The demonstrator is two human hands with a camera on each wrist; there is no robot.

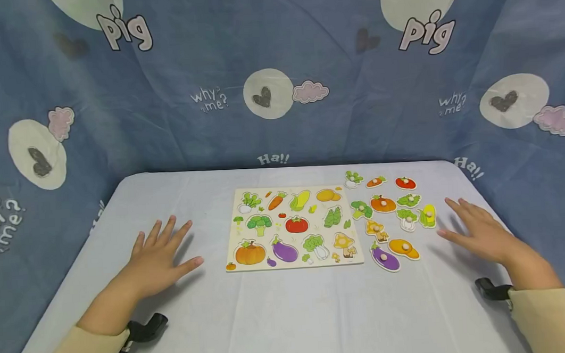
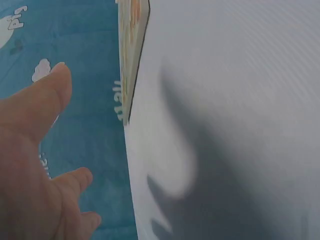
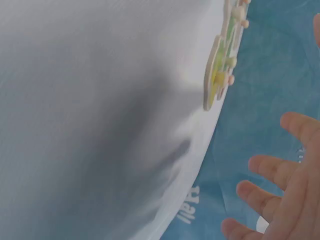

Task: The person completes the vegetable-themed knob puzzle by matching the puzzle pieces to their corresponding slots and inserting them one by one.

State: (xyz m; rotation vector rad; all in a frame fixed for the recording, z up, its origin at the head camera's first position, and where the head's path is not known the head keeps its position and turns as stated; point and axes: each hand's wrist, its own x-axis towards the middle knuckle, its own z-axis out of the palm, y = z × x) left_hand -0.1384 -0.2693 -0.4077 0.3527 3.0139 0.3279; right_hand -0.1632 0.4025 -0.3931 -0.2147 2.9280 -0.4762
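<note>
A wooden vegetable puzzle board [image 1: 288,195] lies on the white table, printed with pictures such as a pumpkin, a tomato and broccoli. To its right are several loose knobbed pieces, among them an eggplant piece [image 1: 384,260], a pumpkin piece [image 1: 384,205] and a corn piece [image 1: 428,216]. My left hand [image 1: 155,263] hovers over the table left of the board, fingers spread, holding nothing. On the other side my right hand [image 1: 482,235] is also spread and holds nothing; the corn piece is nearest to it. In the right wrist view, the corn piece [image 3: 212,75] stands near the table edge.
The white-covered table [image 1: 290,320] ends at the back against a blue patterned cloth [image 1: 174,123], which also hangs at both sides. Black camera mounts [image 1: 146,328] sit at the wrists by the beige sleeves [image 1: 544,317].
</note>
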